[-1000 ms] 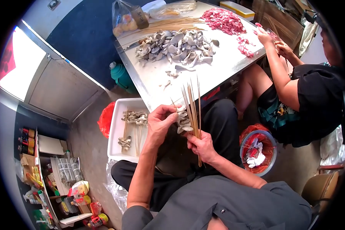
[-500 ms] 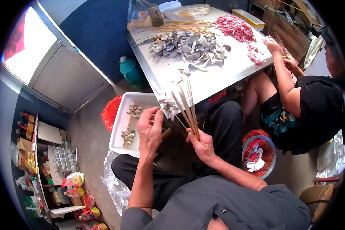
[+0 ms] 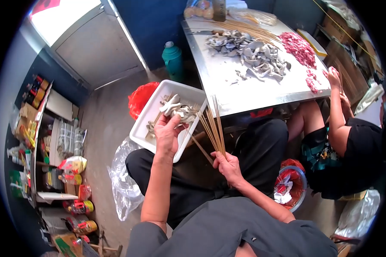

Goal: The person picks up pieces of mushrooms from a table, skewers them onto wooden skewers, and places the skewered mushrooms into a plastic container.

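My left hand (image 3: 167, 133) is over the near side of a white plastic tray (image 3: 145, 133), its thumb and fingers closed on grey oyster mushrooms (image 3: 172, 105) threaded on a skewer. More skewered mushrooms lie in the tray, partly behind that hand. In my right hand (image 3: 228, 167) is a fanned bundle of thin bamboo skewers (image 3: 214, 132), points up. One skewer slants from this hand toward the mushrooms at my left fingers. A heap of loose torn oyster mushrooms (image 3: 261, 58) lies on the white metal-edged table (image 3: 227, 96).
Beyond the mushroom heap lie loose skewers (image 3: 248, 29) and a pile of raw meat (image 3: 299, 48). At right, a co-worker's hands (image 3: 333, 78) hold skewers. A lined bin (image 3: 297, 186) stands by my right leg, a teal flask (image 3: 172, 60) behind the tray. Shelves (image 3: 40, 141) line the left.
The skewered mushrooms have moved left from beside the table corner to over the tray. My left hand, loosely curled and apart before, is now closed on them. My view has turned left.
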`<state>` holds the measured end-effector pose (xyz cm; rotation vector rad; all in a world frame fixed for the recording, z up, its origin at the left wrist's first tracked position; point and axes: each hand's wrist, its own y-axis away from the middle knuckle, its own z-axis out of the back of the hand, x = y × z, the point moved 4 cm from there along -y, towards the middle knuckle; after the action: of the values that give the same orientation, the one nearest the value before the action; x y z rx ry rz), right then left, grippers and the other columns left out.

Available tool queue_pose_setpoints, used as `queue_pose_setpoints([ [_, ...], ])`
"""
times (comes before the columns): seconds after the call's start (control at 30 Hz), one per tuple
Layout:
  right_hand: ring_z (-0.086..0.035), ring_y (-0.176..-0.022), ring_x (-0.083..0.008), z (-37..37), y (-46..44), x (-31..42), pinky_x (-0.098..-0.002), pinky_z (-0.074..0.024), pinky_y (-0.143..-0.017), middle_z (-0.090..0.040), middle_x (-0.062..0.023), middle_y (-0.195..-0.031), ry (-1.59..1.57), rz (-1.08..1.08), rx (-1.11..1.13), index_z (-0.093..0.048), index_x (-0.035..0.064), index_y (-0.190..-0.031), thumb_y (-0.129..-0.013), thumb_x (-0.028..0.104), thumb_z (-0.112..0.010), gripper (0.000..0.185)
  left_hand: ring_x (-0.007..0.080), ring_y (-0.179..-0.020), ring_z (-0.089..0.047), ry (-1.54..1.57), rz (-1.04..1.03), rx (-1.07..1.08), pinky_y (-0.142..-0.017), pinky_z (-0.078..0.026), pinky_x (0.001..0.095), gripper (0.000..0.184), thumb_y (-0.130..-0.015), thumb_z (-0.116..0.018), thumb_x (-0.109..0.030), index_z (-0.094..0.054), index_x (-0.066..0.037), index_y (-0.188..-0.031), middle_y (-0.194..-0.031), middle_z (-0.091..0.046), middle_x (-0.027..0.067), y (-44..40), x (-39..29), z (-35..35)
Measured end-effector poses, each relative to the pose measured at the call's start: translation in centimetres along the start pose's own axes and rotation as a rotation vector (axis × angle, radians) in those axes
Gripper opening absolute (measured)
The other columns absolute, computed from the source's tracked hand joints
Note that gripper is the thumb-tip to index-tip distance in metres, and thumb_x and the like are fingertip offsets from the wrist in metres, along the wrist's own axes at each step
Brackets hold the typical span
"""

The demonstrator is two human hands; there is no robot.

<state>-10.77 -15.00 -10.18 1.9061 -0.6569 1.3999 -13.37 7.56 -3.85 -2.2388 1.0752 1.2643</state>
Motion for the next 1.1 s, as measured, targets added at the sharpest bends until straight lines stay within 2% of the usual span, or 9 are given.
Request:
queue_pose_setpoints([
  [0.27, -0.037, -0.046, -0.0006, 0.9, 1.4, -2.2, -0.0162, -0.0283, -0.043, -0.057, 0.0007, -0.067, 0.06, -0.076, 0.005, -0.062, -0.0009, -0.105, -0.097, 0.021, -0.051, 0.026, 0.0172, -0.079, -0.063, 0.05, 0.044, -0.122, -0.069, -0.057, 0.0403, 0.024, -0.087, -0.059, -0.003, -0.055, -0.008, -0.11, -0.091, -0.062, 0.0029, 0.4, 2.4, 4.7],
  [0.33, -0.037, -0.046, -0.0006, 0.5, 1.8, -2.3, -0.016, -0.0287, -0.043, -0.058, -0.0003, -0.067, -0.008, -0.07, 0.015, -0.06, -0.0008, -0.108, -0.096, 0.016, -0.051, 0.023, 0.0168, -0.08, -0.063, 0.061, 0.032, -0.15, -0.069, -0.058, 0.0402, 0.024, -0.087, -0.058, -0.002, -0.056, -0.008, -0.11, -0.091, -0.062, 0.0026, 0.5, 3.5, 5.5],
  [0.47, -0.039, -0.05, -0.0006, -0.9, 2.3, -2.2, -0.0165, -0.0315, -0.046, -0.059, 0.0017, -0.069, -0.042, -0.091, 0.079, -0.059, 0.0004, -0.111, -0.095, 0.014, -0.054, 0.022, 0.0166, -0.081, -0.063, 0.042, 0.06, -0.164, -0.068, -0.058, 0.0391, 0.024, -0.086, -0.059, 0.0, -0.056, -0.007, -0.109, -0.094, -0.061, 0.0031, 0.9, 4.5, 6.2],
  [0.53, -0.039, -0.05, -0.0012, -1.7, 2.4, -2.0, -0.0171, -0.032, -0.046, -0.06, 0.0005, -0.07, 0.025, -0.068, 0.108, -0.056, 0.0007, -0.109, -0.093, 0.011, -0.055, 0.019, 0.0162, -0.08, -0.063, 0.08, 0.063, -0.179, -0.067, -0.059, 0.0371, 0.023, -0.084, -0.062, 0.001, -0.057, -0.004, -0.106, -0.093, -0.061, 0.0042, 1.2, 4.6, 6.1],
  [0.57, -0.04, -0.049, -0.0021, -1.8, 2.2, -2.2, -0.0181, -0.033, -0.045, -0.06, -0.0008, -0.071, 0.039, -0.081, 0.118, -0.053, 0.0021, -0.102, -0.092, 0.01, -0.056, 0.014, 0.016, -0.08, -0.063, 0.077, 0.067, -0.192, -0.067, -0.059, 0.0365, 0.024, -0.084, -0.061, 0.001, -0.057, -0.004, -0.107, -0.094, -0.061, 0.0044, 1.3, 4.6, 6.0],
  [0.67, -0.04, -0.048, -0.0026, -2.2, 2.3, -2.3, -0.0189, -0.0334, -0.044, -0.061, -0.0019, -0.071, 0.06, -0.112, 0.119, -0.05, 0.003, -0.097, -0.091, 0.009, -0.056, 0.011, 0.0158, -0.08, -0.063, 0.111, 0.068, -0.185, -0.068, -0.059, 0.0361, 0.024, -0.084, -0.061, 0.002, -0.057, -0.004, -0.107, -0.095, -0.061, 0.0044, 1.7, 4.6, 6.0],
  [0.8, -0.041, -0.047, -0.003, -2.1, 2.3, -2.8, -0.0191, -0.0337, -0.042, -0.061, -0.0031, -0.071, 0.08, -0.145, 0.126, -0.047, 0.0034, -0.095, -0.09, 0.009, -0.057, 0.012, 0.0162, -0.08, -0.063, 0.131, 0.066, -0.181, -0.069, -0.059, 0.0364, 0.024, -0.084, -0.06, 0.002, -0.057, -0.004, -0.107, -0.095, -0.061, 0.0049, 1.9, 4.6, 6.2],
  [0.87, -0.042, -0.044, -0.0038, -2.1, 2.2, -3.1, -0.0177, -0.0333, -0.04, -0.062, -0.007, -0.072, -0.02, -0.17, 0.124, -0.048, 0.0015, -0.098, -0.09, 0.007, -0.058, 0.014, 0.0169, -0.081, -0.063, 0.154, 0.045, -0.174, -0.069, -0.059, 0.0368, 0.025, -0.084, -0.061, 0.002, -0.056, -0.003, -0.108, -0.096, -0.061, 0.0056, 1.8, 4.6, 6.1],
  [1.1, -0.04, -0.044, -0.0035, -1.8, 2.0, -3.6, -0.0178, -0.0322, -0.04, -0.062, -0.0063, -0.073, -0.075, -0.228, 0.142, -0.046, 0.0027, -0.097, -0.089, 0.011, -0.061, 0.019, 0.0179, -0.081, -0.063, 0.16, 0.034, -0.156, -0.069, -0.059, 0.0379, 0.026, -0.083, -0.061, 0.003, -0.056, -0.003, -0.108, -0.097, -0.06, 0.0059, 1.7, 4.4, 5.7],
])
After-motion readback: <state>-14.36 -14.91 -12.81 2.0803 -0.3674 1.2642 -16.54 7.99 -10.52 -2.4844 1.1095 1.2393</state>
